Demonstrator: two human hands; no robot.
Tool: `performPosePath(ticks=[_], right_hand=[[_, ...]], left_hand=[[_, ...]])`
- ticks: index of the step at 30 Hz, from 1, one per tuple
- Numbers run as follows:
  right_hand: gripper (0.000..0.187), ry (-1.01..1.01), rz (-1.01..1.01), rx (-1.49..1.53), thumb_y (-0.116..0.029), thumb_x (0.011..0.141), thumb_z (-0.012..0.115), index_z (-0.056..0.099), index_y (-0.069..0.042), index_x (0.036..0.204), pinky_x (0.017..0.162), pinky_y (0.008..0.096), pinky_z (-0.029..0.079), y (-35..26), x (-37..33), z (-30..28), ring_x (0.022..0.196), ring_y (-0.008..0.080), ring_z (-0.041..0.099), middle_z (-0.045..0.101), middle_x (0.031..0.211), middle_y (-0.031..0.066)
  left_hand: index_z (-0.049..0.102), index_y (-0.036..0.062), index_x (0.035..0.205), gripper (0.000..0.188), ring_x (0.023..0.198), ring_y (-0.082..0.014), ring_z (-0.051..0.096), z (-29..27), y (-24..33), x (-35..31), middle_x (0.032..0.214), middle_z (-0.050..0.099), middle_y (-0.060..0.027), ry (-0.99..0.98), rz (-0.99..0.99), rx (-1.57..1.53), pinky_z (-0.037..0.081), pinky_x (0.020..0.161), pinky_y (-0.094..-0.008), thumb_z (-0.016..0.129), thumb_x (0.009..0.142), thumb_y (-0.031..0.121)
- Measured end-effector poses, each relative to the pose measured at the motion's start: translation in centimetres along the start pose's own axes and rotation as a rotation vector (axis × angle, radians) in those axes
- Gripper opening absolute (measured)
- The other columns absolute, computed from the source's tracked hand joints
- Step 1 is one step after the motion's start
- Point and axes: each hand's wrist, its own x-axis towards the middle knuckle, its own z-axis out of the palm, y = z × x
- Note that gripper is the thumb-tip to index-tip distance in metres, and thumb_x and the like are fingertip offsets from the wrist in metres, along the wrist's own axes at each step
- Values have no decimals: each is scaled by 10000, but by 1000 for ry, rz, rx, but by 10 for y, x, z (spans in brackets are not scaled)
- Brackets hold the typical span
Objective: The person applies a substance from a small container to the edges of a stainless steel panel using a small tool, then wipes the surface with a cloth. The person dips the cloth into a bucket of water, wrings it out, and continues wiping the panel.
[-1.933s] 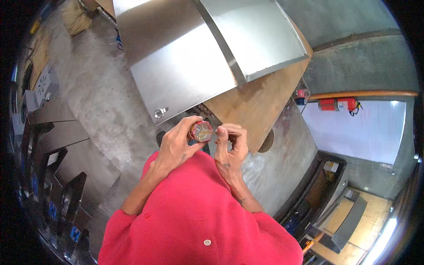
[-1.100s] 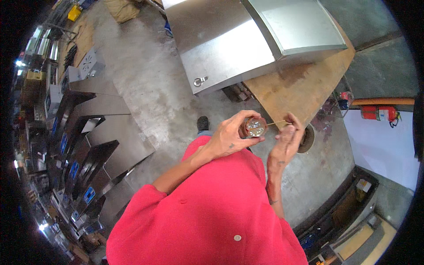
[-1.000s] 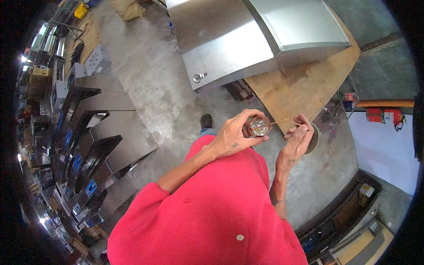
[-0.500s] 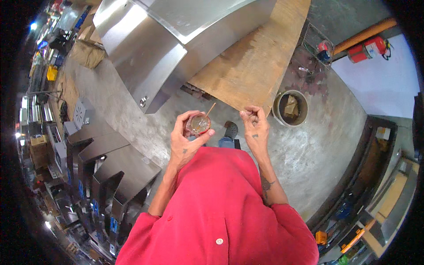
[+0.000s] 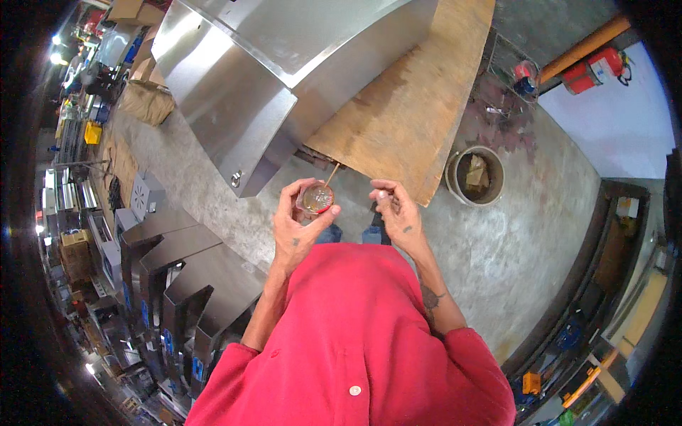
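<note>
My left hand [image 5: 293, 224] is closed around a small round clear cup [image 5: 307, 201] with a red rim. Shiny, see-through liquid fills part of it. A thin wooden stick [image 5: 332, 175] leans out over the cup's far edge. To the right, apart from the cup, my right hand [image 5: 399, 216] is raised with its fingers curled and the thumb against the index finger. Whatever lies in that pinch, if anything, is too small to make out. Beyond both hands a wooden board [image 5: 398, 121] lies alongside a large brushed-metal cabinet [image 5: 241, 106].
A ring-shaped metal latch [image 5: 236, 178] sits at the cabinet's near corner. Right of the board stands a bucket [image 5: 452, 177] with crumpled brown paper inside. Folded metal panels [image 5: 192, 263] stand at the left. A red fire extinguisher [image 5: 593, 71] is by the right wall.
My right hand has come left, closer to the cup. The cup has shifted slightly left in my left hand's hold. My feet and the view have moved a little.
</note>
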Motion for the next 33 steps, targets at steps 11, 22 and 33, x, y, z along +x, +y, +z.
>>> performPosePath(ticks=[11,22,33], right_hand=[[459,-171,-119,-181,-313,1060,635,544,-24,1405,923,314,503,-27,9,80,1090,179,616,660,1215,99],[615,-108,816,618,-543,1100,383,484,-92,1505,1103,477,420,179,103,314,1263,268,574,606,1407,126],[550,62,174,716,-563,1027,419,579,-135,1333,1069,523,393,310,137,326,1199,299,545,610,1321,102]], left_hand=[[596,37,1325,595,1165,-189,616,-52,-11,-5,1285,529,-74,199,85,133,588,906,-322,901,816,78],[581,45,1342,566,1252,-212,586,-259,-60,-12,1339,530,-68,508,37,114,570,994,-369,864,852,71],[593,38,1332,562,1184,-216,602,-393,-97,19,1321,505,-95,402,17,178,614,903,-347,875,847,85]])
